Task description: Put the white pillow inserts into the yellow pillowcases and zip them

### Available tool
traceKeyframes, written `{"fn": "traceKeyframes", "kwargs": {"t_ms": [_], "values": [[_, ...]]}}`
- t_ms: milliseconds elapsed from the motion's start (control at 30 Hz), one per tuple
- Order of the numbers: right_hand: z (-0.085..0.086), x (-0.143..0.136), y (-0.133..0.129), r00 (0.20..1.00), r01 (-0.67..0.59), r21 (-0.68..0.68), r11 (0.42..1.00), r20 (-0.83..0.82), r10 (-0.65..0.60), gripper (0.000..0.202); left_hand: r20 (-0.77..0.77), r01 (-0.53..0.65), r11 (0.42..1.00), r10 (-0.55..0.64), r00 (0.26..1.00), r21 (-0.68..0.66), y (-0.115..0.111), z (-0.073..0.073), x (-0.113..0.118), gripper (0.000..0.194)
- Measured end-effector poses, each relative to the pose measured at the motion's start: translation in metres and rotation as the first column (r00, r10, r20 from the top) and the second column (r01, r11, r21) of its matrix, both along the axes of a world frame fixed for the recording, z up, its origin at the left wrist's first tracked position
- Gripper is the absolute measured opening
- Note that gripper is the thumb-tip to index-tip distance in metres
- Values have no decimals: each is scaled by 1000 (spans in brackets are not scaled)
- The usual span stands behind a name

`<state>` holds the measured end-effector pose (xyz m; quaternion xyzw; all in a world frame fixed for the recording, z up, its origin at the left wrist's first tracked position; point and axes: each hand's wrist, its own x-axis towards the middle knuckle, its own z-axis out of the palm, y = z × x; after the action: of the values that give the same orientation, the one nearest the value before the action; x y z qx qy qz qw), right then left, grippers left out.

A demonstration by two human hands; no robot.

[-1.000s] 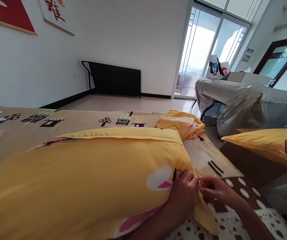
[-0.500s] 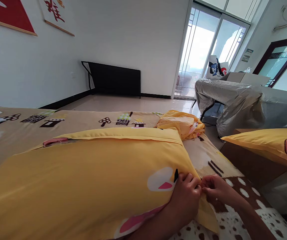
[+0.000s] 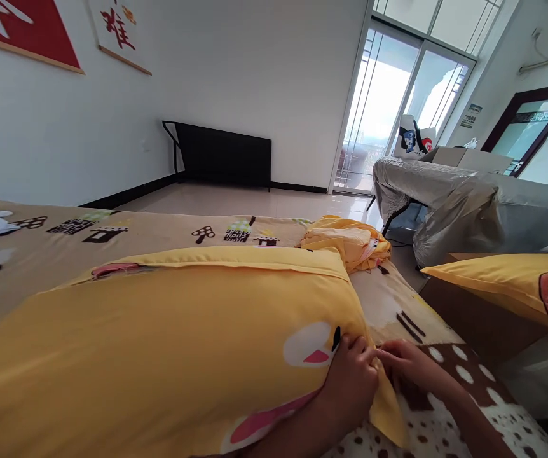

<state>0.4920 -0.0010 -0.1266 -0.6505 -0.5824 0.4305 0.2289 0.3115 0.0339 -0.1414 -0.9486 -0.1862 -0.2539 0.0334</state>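
A plump yellow pillowcase (image 3: 198,324) with a white and pink print lies across the bed in front of me. Its far edge has a seam with a gap at the left, where something pink shows. My left hand (image 3: 353,372) is closed on the fabric at the pillowcase's right edge. Right beside it, my right hand (image 3: 407,362) pinches the same edge, its fingertips touching the left hand's fingers. Just what lies between the fingertips is hidden. Below the hands, a loose yellow corner hangs over the spotted blanket (image 3: 445,413).
A crumpled yellow cloth (image 3: 345,242) lies on the bed's far right corner. Another yellow pillow (image 3: 498,277) rests on a brown box (image 3: 474,318) at the right. Behind stands a plastic-covered table (image 3: 465,203). A folded black frame (image 3: 224,156) leans against the wall.
My right hand has shifted slightly left, its fingers now against my left hand. The loose corner has swung a little left. The view has tilted slightly.
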Motion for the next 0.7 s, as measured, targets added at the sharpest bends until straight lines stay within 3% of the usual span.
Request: {"fn": "traceKeyframes", "kwargs": {"t_ms": [167,267,367,467,533,567,633,667,700], "values": [[0,-13,1,994,-18,121,993,-109,31,47,142,-124,992,122,982,6,2,-10,4,10],[4,-17,-1,974,15,69,997,-226,1,35,65,-65,997,62,996,35,2,-8,3,10],[7,-19,-4,951,14,43,999,-309,0,24,-76,72,997,-74,994,-29,-5,6,-4,13],[7,-22,-5,978,39,84,996,-206,-20,18,-145,185,968,-210,967,-167,-17,34,-30,15],[5,-24,-4,996,50,115,992,-84,-40,9,-153,217,956,-249,956,-195,-22,56,-70,15],[4,-24,-3,998,48,114,992,-34,-44,5,-112,161,971,-183,977,-179,-21,66,-99,11],[1,-23,-1,998,58,95,994,22,-61,10,21,-58,997,59,998,-59,-12,85,-172,20],[0,-21,0,997,69,91,993,36,-72,14,107,-188,981,183,977,40,-5,94,-214,24],[0,-19,0,995,89,104,991,27,-92,16,228,-348,928,313,922,131,2,102,-257,24]]}}
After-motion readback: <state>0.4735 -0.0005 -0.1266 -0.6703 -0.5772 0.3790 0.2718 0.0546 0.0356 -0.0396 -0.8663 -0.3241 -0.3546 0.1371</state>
